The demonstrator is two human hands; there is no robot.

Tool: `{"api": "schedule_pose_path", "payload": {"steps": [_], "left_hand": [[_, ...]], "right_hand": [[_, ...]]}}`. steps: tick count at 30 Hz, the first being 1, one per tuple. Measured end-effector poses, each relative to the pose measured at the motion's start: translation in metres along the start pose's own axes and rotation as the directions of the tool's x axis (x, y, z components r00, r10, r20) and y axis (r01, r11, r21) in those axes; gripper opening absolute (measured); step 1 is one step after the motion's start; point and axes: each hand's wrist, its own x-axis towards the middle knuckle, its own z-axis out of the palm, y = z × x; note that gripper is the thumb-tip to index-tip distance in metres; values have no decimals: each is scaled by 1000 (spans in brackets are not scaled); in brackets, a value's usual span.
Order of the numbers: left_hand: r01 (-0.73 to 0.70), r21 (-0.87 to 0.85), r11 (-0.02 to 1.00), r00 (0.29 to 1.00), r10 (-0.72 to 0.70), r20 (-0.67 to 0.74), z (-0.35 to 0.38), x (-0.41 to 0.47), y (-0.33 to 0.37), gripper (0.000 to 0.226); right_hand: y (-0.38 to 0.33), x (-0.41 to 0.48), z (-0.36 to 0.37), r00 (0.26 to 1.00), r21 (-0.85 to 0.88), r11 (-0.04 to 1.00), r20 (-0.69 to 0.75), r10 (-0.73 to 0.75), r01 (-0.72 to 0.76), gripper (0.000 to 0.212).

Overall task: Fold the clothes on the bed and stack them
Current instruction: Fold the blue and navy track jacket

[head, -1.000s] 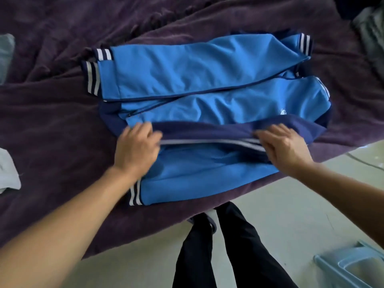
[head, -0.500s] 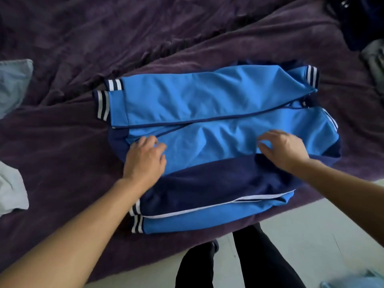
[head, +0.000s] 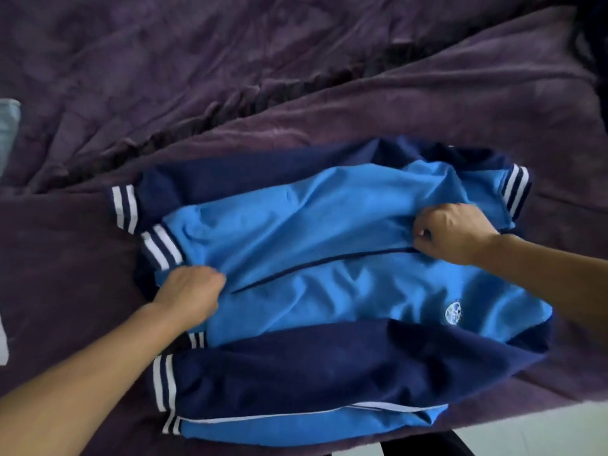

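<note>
While half a second ago both hands lay with looser fingers on the middle panel, each one is now bunched tight on cloth. The left hand (head: 190,294), centre left, grips light-blue fabric just beside a striped cuff. The right hand (head: 457,235), centre right, has its fingers curled in and pinches a fold just above the dark zip line.

The blue and navy zip-up track jacket with white-striped ribbed cuffs (head: 329,274) lies part-folded on the wrinkled purple plush bed blanket (head: 296,77) and fills the centre and lower frame. A navy band now runs along its upper edge, where light-blue sleeve showed before. A round white chest logo (head: 454,313) has come into sight at the right. The navy sleeve with white piping still lies across the lower edge.

A pale grey-blue garment (head: 8,126) shows at the far left edge, with pale floor (head: 533,429) in the lower right corner.
</note>
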Motion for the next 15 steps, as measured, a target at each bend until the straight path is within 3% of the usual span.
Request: {"api": "schedule_pose_path", "payload": {"steps": [1,3,4,6,7,8,10,12,14,15], "left_hand": [[-16,-37,999,999,17,29,-5,-2,1,13],[-53,-205,977,981,13,-192,-24,3,0,10],[-82,-263,961,919,-30,-394,-34,9,-2,12],[-114,-330,937,661,-176,-729,-57,32,-15,12],[-97,-382,919,579,-260,-772,-67,47,-26,13],[-62,-455,888,562,-346,-752,-74,63,-38,18],[105,-548,830,678,-463,-571,-80,92,-63,34],[300,-505,809,804,-500,-323,-75,113,-84,53],[382,-427,820,862,-482,-155,-70,124,-96,66],[387,-402,830,865,-478,-152,-72,126,-100,62]], "right_hand": [[-4,8,-10,999,56,998,-53,8,-5,16],[-15,35,-32,954,221,974,-299,29,40,24],[-22,53,-44,913,295,953,-403,66,61,26],[-33,94,-62,884,397,917,-444,149,45,30],[-37,113,-67,908,407,913,-381,173,-3,36],[-42,127,-67,943,384,921,-276,185,-69,45],[-50,141,-59,982,240,963,-115,150,-119,53],[-54,139,-47,993,135,988,-69,91,-81,41],[-50,129,-40,989,134,990,-132,67,-49,28],[-48,124,-41,976,150,988,-202,78,-48,26]]}}
